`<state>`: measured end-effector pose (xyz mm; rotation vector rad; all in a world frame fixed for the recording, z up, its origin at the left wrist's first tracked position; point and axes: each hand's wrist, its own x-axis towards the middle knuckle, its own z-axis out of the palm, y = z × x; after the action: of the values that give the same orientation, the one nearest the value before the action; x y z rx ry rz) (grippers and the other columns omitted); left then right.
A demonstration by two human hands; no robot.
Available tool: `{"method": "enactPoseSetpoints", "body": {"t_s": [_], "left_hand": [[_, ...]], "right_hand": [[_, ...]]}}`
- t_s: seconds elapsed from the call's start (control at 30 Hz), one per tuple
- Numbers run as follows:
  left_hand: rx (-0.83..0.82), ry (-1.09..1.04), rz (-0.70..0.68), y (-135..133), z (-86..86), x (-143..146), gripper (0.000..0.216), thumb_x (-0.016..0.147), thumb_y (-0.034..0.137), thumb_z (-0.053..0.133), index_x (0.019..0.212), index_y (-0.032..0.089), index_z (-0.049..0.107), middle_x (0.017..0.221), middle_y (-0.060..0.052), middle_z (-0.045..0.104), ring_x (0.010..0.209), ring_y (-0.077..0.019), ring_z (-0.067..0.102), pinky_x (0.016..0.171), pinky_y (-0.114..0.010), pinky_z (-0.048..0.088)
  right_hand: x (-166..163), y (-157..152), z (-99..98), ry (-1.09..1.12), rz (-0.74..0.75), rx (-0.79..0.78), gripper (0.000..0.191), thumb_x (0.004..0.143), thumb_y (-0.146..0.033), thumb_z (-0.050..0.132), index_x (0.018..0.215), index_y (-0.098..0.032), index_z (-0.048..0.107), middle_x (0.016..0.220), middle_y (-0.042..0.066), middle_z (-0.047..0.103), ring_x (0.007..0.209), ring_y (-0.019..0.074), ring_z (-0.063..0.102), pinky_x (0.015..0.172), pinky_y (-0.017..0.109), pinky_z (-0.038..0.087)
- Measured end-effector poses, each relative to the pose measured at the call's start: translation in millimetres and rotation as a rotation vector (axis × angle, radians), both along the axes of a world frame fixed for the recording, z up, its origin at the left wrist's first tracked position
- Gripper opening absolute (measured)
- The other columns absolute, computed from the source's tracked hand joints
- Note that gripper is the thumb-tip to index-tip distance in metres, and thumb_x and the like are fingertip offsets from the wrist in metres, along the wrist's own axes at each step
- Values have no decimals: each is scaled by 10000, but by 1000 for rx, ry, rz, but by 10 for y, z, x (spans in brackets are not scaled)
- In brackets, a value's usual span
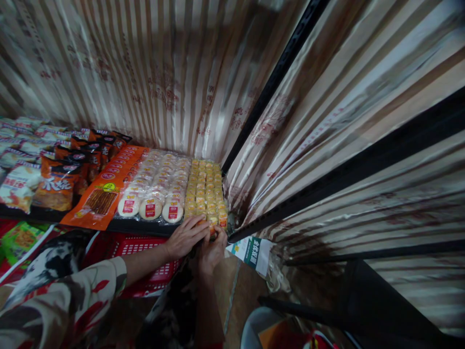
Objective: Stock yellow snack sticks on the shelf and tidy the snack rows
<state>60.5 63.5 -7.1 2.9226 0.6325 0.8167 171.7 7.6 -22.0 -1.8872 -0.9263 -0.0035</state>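
Observation:
At the right end of the shelf, rows of small yellow-wrapped snack packets (205, 186) stand in columns, running from back to front. My left hand (187, 237) reaches over their front edge, its fingers curved together on the nearest packets. Close beside it, my right hand (213, 249) is closed with bent fingers on the front packets at the right corner. The hands' own fingers cover part of what they grip. Just left of the yellow packets are columns of round white cakes (151, 209) in clear wrap with red labels.
An orange snack bag (103, 191) lies left of the cakes, beside orange-black bags (56, 183) and white bags (21, 184). Below the shelf is a red basket (140, 245). Black metal posts (269, 87) and striped curtain (174, 72) enclose the back and right. A white bucket (250, 327) stands lower right.

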Motion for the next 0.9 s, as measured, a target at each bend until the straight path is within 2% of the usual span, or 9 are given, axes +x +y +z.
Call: {"method": "enactPoseSetpoints", "body": {"t_s": [0.17,0.27,0.4,0.57,0.73,0.9], "left_hand": [[122,28,-30,114,-46,42,411,945,200,391,1352,227,447,1435,5,419,1384,-239,192,1105,-440,238],[189,51,-63,168,-82,63,432,943,236,412,1375,228,411,1457,16,385,1381,-246,204,1116,-442,196],[248,82,-65,208,-124,80,416,936,271,439,1350,234,440,1459,-7,382,1374,-246,237,1109,-447,203],[294,91,-69,222,-166,86,432,927,248,450,1355,192,430,1447,-54,397,1367,-232,268,1102,-434,237],[321,77,-75,229,-195,88,439,923,236,452,1359,199,424,1442,-55,403,1351,-234,302,1104,-445,240],[311,39,-66,237,-281,94,425,939,217,408,1360,163,422,1431,-56,420,1365,-217,277,1129,-418,207]], "right_hand": [[37,8,-14,-64,31,25,201,871,-313,419,958,-177,540,1042,116,587,1037,229,518,927,391,402],[48,-7,-40,-95,66,45,236,894,-334,400,981,-166,541,1054,130,592,1055,232,518,932,408,407],[-4,-45,-61,-112,72,99,296,931,-320,344,1065,-132,529,1146,176,573,1140,237,499,956,435,403],[-48,-31,-10,-60,36,165,391,953,-296,280,1229,-84,458,1330,223,455,1271,243,409,1020,488,359],[70,88,19,-40,55,95,484,949,-326,225,1324,-64,386,1426,227,339,1367,234,261,1085,517,272],[163,205,-1,-60,40,82,511,941,-316,194,1321,-40,397,1398,233,378,1363,235,269,1091,512,259]]}}
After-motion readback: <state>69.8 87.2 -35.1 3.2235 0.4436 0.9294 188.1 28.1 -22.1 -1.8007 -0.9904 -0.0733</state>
